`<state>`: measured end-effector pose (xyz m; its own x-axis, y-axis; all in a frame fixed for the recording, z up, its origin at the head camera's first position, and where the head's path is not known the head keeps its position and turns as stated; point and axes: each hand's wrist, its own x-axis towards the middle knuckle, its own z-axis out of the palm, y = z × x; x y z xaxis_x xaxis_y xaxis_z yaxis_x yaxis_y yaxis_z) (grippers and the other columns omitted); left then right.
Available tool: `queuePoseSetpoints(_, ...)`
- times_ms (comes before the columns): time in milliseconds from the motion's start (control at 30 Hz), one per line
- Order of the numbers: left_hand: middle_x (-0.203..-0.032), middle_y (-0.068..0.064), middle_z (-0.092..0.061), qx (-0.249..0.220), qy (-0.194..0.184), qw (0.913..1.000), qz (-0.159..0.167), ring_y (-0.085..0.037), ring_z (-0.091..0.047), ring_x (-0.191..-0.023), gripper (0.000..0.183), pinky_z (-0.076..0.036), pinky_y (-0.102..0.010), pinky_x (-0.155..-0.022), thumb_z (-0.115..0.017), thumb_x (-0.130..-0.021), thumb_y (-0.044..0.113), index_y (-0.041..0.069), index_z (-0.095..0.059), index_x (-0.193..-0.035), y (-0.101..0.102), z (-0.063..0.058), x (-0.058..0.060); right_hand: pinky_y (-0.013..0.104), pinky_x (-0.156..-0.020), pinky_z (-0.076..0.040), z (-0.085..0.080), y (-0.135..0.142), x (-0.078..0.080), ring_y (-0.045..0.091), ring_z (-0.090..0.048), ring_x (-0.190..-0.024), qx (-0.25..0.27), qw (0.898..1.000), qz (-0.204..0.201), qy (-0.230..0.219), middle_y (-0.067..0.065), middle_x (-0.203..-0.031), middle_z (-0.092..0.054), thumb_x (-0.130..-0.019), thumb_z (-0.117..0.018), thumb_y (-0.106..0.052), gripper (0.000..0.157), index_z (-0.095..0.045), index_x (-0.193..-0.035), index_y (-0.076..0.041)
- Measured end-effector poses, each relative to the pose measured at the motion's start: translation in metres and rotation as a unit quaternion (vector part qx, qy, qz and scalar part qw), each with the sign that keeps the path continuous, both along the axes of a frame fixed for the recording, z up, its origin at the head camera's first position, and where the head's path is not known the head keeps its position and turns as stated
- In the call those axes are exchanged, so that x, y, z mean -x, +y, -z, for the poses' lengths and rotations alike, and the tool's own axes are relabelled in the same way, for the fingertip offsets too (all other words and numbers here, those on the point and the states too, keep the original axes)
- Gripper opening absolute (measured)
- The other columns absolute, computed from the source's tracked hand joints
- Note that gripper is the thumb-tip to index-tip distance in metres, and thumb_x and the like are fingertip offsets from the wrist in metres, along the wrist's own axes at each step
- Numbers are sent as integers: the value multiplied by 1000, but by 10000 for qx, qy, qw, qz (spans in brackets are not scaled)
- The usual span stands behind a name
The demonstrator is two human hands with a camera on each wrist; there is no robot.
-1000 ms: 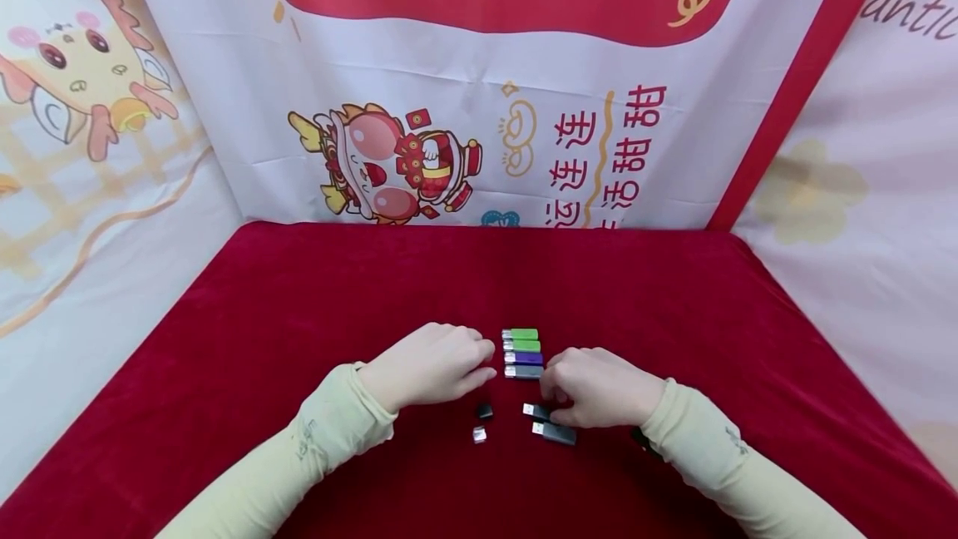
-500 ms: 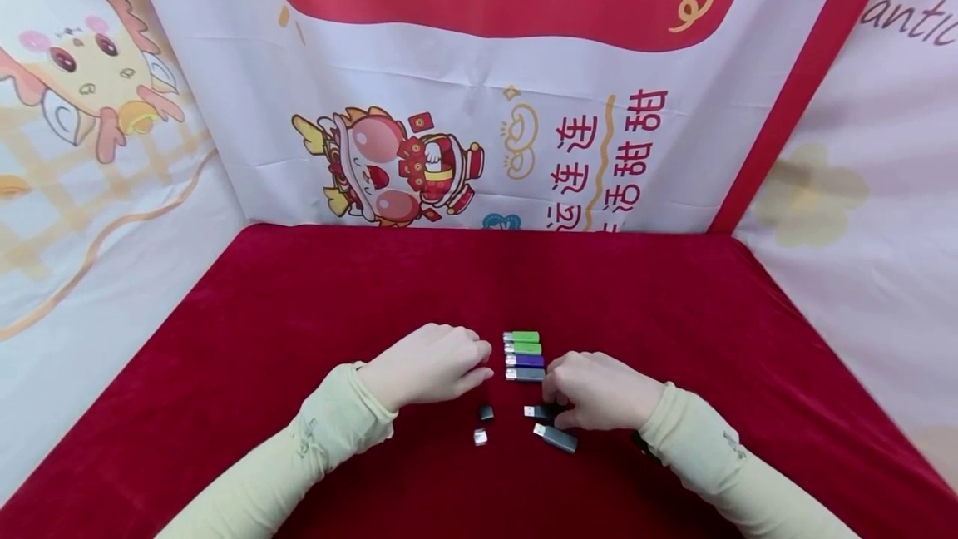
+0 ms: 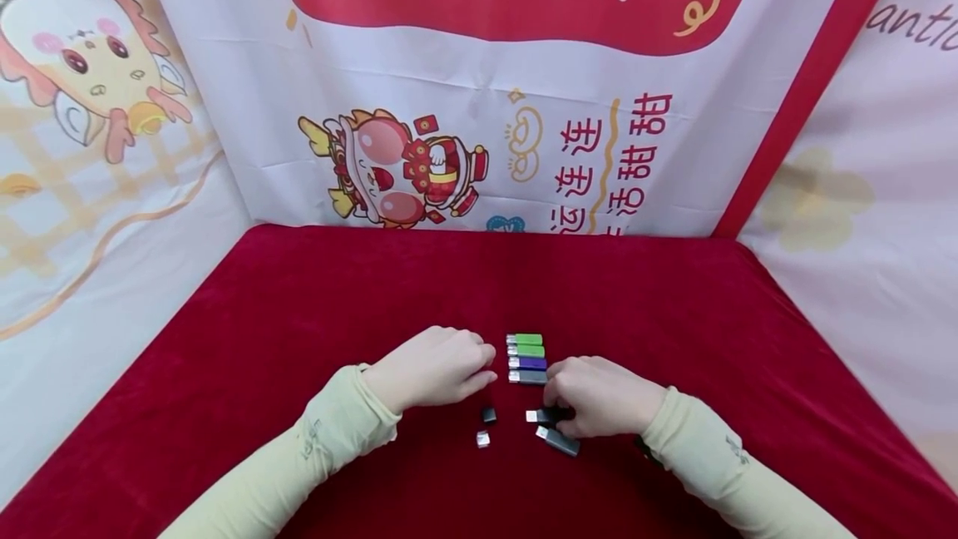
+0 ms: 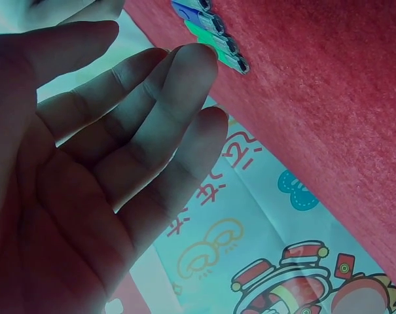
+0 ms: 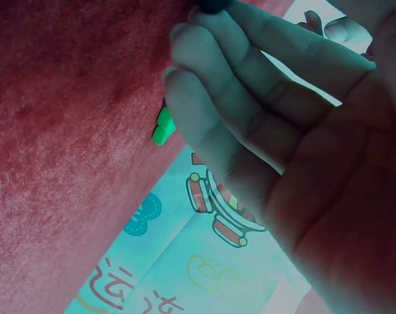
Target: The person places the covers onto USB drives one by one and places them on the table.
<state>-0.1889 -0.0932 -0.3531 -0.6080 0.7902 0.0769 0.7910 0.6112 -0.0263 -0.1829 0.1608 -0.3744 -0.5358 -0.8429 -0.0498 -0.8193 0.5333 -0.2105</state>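
Note:
My right hand pinches the dark body of a black USB stick, its bare metal plug pointing left. In the right wrist view the black stick shows only at the top edge by the fingertips. A grey USB stick without a cap lies slanted on the cloth just in front of that hand. My left hand hovers with loosely bent fingers and holds nothing; its palm and fingers are plain in the left wrist view. Between the hands lie a small black cap and a clear cap.
Behind the loose sticks runs a row of capped USB sticks: two green, one purple and one grey. A dark object sits partly hidden under the right sleeve. Printed cloth walls the red table at back and sides.
The black USB stick in my right fingers has turned from slanted to nearly level. The loose grey stick has swung to a steeper slant. My left hand stays about where it was.

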Motion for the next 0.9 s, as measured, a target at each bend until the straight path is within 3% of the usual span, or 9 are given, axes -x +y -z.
queuePoseSetpoints(300,-73,5,-58,55,-119,9999,-28,-8,-52,-60,19,-45,-22,-54,-68,-93,33,17,-65,-84,3,2,-2,20,-50,-38,1,3,1,3,-42,-58,25,9990,-83,446,-12,-73,-48,-72,-80,-14,13,-68,-71,-19)
queuePoseSetpoints(600,-73,5,-57,358,-223,9990,111,-7,-51,-62,22,-45,-24,-55,-68,-92,37,15,-68,-86,7,6,-3,20,-53,-43,-4,7,5,2,-44,-58,200,9985,27,506,-11,-74,-58,-75,-79,-17,11,-69,-81,-16)
queuePoseSetpoints(900,-70,7,-53,364,-172,9988,273,-8,-49,-59,24,-43,-24,-53,-73,-88,39,17,-65,-80,8,12,-7,19,-55,-45,-13,11,6,0,-47,-61,548,9956,54,761,-10,-79,-61,-77,-78,-16,10,-70,-83,-16)
